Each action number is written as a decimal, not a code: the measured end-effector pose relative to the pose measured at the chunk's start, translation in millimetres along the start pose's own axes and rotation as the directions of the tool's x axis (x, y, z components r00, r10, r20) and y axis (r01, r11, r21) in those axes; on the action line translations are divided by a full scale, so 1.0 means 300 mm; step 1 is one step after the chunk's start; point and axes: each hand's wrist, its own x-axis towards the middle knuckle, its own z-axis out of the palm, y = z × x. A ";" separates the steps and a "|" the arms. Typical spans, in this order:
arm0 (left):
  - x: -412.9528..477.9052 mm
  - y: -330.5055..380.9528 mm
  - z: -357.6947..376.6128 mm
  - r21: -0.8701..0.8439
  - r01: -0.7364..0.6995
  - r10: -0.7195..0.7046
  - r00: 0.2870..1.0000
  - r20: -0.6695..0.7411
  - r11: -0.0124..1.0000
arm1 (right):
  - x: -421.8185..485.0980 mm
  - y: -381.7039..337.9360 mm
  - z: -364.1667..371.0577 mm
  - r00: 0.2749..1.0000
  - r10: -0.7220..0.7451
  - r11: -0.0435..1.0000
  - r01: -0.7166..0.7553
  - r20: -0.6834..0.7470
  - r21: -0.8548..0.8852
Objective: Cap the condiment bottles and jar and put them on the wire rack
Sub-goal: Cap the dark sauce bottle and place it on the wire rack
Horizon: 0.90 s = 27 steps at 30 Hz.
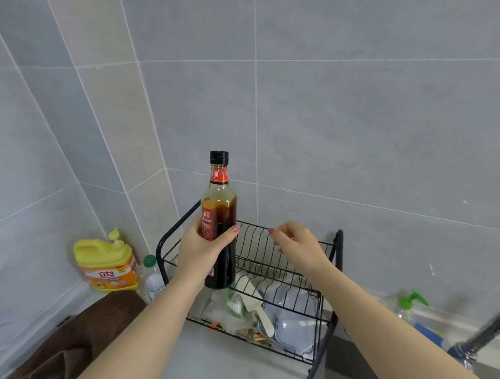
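**Capped sauce bottle held over rack, right hand free**

Left hand wraps the dark sauce bottle at mid-body, thumb across the label, fingers behind and hidden. Bottle upright, black cap on. Its base sits at the level of the upper tier of the black wire rack; cannot tell if it is resting on the wires or just above, the hand and bottle block the contact line.

Right hand empty, fingers loosely curled, hanging over the upper tier just right of the bottle, not touching it. Whether fingertips touch the wires is unclear.

Upper tier right of the bottle is bare wire up to the rack's right end post. Lower tier is crowded: clear plastic containers, a pale spatula, crumpled bags; details blurry through the wires.

Left of rack, against the tiled corner: yellow detergent jug and a small green-capped bottle, the latter partly hidden by the rack frame and left forearm. Brown cloth lower left, cut by the frame edge. Right side: green-pump spray bottle, blurred, and a faucet cut off at the edge. Grey counter in front of the rack is open between the forearms. No jar or other condiment bottles can be made out.
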 end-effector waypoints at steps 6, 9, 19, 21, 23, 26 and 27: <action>0.141 -0.073 0.015 0.031 0.007 -0.007 1.000 -0.001 0.999 | 0.118 0.036 0.033 0.999 0.044 0.999 -0.044 -0.003 -0.007; 0.190 -0.116 0.022 0.059 0.007 -0.008 1.000 0.009 0.998 | 0.162 0.054 0.047 0.998 0.057 0.998 -0.057 -0.003 -0.021; 0.272 -0.229 0.027 0.078 0.111 -0.111 0.994 -0.013 0.991 | 0.233 0.096 0.105 0.993 0.116 0.993 -0.116 0.000 0.006; 0.279 -0.233 0.025 0.092 0.104 -0.103 0.995 -0.018 0.990 | 0.238 0.104 0.108 0.992 0.128 0.992 -0.128 -0.001 0.010; 0.284 -0.239 0.025 0.096 0.108 -0.106 0.994 -0.023 0.989 | 0.242 0.111 0.110 0.990 0.141 0.990 -0.141 0.003 0.017; 0.287 -0.252 0.028 0.103 0.130 -0.127 0.991 -0.032 0.986 | 0.246 0.118 0.109 0.987 0.163 0.986 -0.163 0.005 0.032; 0.286 -0.258 0.031 0.103 0.135 -0.132 0.991 -0.035 0.986 | 0.246 0.119 0.107 0.986 0.167 0.985 -0.167 0.006 0.032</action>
